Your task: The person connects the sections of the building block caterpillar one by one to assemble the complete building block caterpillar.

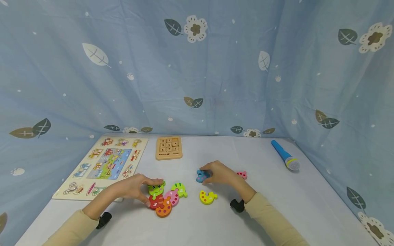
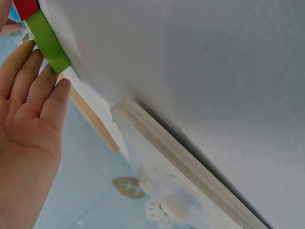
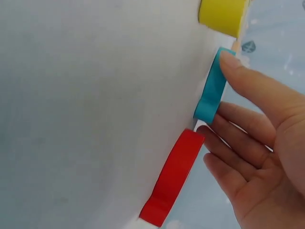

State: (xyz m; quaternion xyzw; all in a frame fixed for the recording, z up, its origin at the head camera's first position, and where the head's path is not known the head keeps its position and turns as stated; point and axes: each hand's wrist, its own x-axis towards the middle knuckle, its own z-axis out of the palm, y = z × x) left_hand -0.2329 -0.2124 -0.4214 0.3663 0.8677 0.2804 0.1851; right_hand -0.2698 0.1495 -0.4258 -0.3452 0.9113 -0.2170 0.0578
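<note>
Joined number-puzzle pieces form a curved caterpillar: a green smiling head [image 1: 156,190], a red piece [image 1: 155,202] marked 2, an orange piece [image 1: 163,208], a pink piece [image 1: 172,197] and a green striped piece [image 1: 179,190]. My left hand [image 1: 133,187] holds the head end, fingertips against the green head and thumb by the red piece. To the right, my right hand [image 1: 220,174] pinches a blue spotted piece [image 1: 201,176] between thumb and fingers, low over the table; the right wrist view shows its blue edge [image 3: 213,88]. A loose yellow piece [image 1: 207,197] lies between the hands.
A pink piece with red dots [image 1: 242,175] lies partly behind my right wrist. At the left is a wooden peg picture board [image 1: 80,160]; at the back, a wooden number tile puzzle [image 1: 169,157]. A blue toy microphone [image 1: 281,151] lies at the back right, near the curtain [image 1: 215,112].
</note>
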